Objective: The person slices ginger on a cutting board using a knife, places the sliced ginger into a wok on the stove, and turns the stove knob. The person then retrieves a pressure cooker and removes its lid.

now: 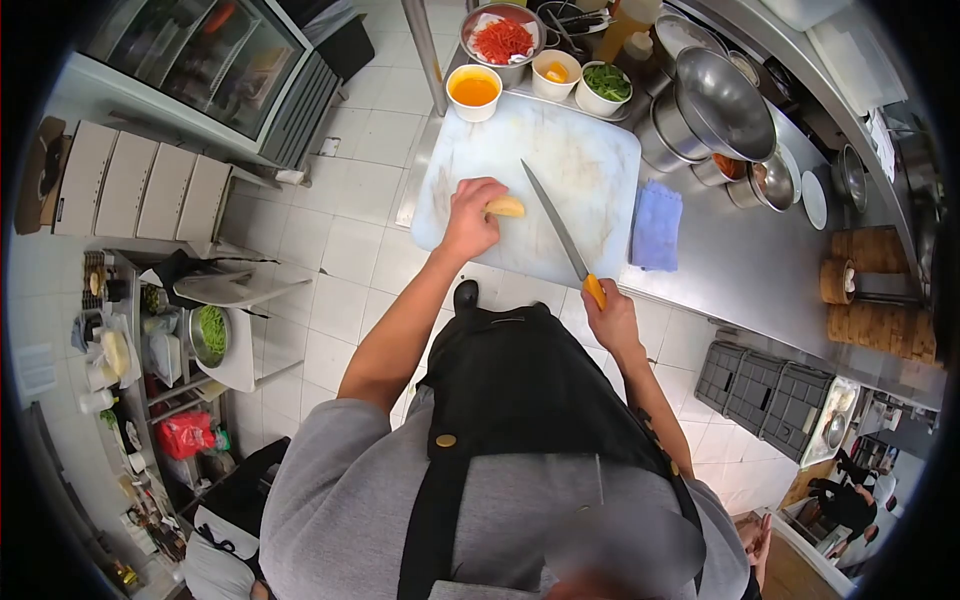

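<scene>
On the white cutting board [585, 150], my left hand [472, 216] has its fingers closed on a pale yellow food piece [506, 206], whose right end sticks out. My right hand [614, 322] grips the orange handle of a long knife [556, 220] at the board's lower right edge. The blade lies over the board, pointing up and left, apart from the food piece. A folded blue cloth [656, 226] rests on the steel counter right of the board.
Behind the board stand an orange sauce cup [474, 90], a bowl of red shreds [502, 42], a cup of greens [605, 86] and metal bowls [725, 105]. Bamboo steamers [880, 330] are far right. Another person's hand [762, 550] shows at lower right.
</scene>
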Motion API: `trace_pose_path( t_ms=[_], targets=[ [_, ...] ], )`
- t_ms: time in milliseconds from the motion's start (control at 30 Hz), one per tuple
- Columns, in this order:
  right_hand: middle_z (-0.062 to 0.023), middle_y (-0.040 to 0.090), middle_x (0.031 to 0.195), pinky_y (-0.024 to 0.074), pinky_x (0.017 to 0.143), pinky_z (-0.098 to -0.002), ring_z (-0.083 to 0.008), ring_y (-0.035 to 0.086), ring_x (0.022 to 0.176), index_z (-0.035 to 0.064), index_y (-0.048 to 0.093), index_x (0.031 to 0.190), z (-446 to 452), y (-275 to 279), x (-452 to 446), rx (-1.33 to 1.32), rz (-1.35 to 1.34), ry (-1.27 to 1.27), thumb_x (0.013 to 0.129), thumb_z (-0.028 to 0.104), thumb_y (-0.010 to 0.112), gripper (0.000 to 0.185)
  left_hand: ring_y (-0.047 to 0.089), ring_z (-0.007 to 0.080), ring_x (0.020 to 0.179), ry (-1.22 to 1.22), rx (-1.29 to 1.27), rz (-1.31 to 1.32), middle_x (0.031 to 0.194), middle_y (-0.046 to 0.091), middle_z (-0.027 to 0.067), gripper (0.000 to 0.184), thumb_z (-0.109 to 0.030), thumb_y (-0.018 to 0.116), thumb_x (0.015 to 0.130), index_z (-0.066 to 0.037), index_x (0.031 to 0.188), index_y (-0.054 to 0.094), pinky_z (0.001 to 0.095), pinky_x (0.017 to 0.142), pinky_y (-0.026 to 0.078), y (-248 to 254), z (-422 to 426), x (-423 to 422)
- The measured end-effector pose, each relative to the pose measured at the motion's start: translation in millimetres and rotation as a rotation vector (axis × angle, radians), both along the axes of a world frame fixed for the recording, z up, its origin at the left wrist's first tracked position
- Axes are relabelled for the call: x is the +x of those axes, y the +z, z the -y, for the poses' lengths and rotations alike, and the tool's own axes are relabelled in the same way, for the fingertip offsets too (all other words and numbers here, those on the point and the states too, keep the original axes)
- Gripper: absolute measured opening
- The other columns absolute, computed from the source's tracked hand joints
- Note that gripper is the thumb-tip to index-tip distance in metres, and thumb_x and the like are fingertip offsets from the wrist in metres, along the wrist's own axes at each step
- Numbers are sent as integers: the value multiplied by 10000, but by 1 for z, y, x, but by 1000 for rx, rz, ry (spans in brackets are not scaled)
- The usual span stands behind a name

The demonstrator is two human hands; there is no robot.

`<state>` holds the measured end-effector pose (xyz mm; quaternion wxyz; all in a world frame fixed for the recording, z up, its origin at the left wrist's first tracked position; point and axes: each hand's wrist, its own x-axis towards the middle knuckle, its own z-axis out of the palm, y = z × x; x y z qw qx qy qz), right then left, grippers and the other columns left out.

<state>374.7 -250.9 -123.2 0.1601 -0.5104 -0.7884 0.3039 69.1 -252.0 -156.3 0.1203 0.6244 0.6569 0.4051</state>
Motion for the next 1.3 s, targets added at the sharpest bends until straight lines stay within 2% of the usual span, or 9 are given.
trace_pose_path(
  t_ms=[100, 200, 333, 500, 600, 833, 1000, 1200, 1300],
  targets=[
    [-271, 616, 703, 487, 596, -514, -456, 607, 670, -1, 553, 966, -1, 2, 1, 3, 26, 19, 850, 225, 635, 267, 478, 335, 1075, 235, -198, 64, 1174, 463, 158, 512, 64, 632, 660, -43, 1157, 576, 396, 946, 418, 23, 15, 22],
    [-268, 610, 691, 482, 596, -526, -461, 602, 663, -1, 536, 967, 0, -2, 0, -22, 76, 41, 850, 206, 622, 254, 475, 347, 1067, 212, -206, 23, 1190, 399, 163, 524, 54, 641, 682, -40, 1191, 559, 387, 949, 421, 12, 9, 23],
    [-267, 605, 683, 479, 600, -542, -470, 595, 656, 4, 507, 986, 0, -2, -1, -33, 106, 49, 848, 195, 611, 257, 519, 323, 1011, 253, -54, 103, 1182, 428, 153, 536, 50, 668, 674, -66, 1185, 556, 382, 877, 464, -4, 0, 15],
    [-272, 605, 686, 480, 604, -544, -471, 595, 655, 8, 508, 997, 0, -2, -1, -19, 101, 51, 843, 200, 612, 267, 542, 281, 931, 453, -217, 246, 1167, 440, 147, 504, 41, 687, 683, -55, 1161, 559, 363, 812, 485, -2, 9, 15],
    [-274, 608, 691, 483, 608, -541, -472, 598, 657, 6, 510, 1002, 1, -3, 0, -28, 117, 55, 844, 206, 613, 275, 488, 326, 1044, 385, -164, 254, 1150, 419, 167, 463, 25, 667, 707, -5, 1154, 550, 383, 910, 438, 3, 8, 24],
    [-287, 609, 695, 493, 625, -529, -469, 608, 670, -10, 497, 976, 1, 0, -7, -71, 260, 38, 860, 250, 610, 307, 486, 338, 1065, 168, -51, 303, 1159, 438, 167, 407, 7, 688, 705, -9, 1100, 591, 391, 926, 432, -11, -9, 25],
    [-260, 614, 684, 495, 615, -528, -452, 610, 656, 4, 489, 999, 5, -5, -10, -25, 234, 90, 880, 240, 585, 281, 468, 358, 1076, -83, 161, 25, 1199, 449, 165, 415, -14, 701, 704, -19, 1103, 585, 425, 924, 427, -19, -11, 5],
    [-245, 617, 682, 488, 599, -535, -433, 614, 649, 16, 474, 1034, 12, 12, -15, -22, 189, 103, 891, 238, 580, 285, 426, 351, 1099, 201, 180, -43, 1150, 472, 146, 351, -45, 655, 768, -38, 1108, 571, 456, 906, 382, -14, -1, 45],
    [-257, 607, 678, 476, 582, -537, -452, 600, 642, 6, 471, 1056, 16, 25, -6, -58, 193, 109, 893, 219, 586, 292, 428, 334, 1067, 137, 175, -28, 1140, 473, 131, 317, -31, 616, 785, -49, 1100, 578, 456, 889, 367, -16, -1, 47]
  ],
)
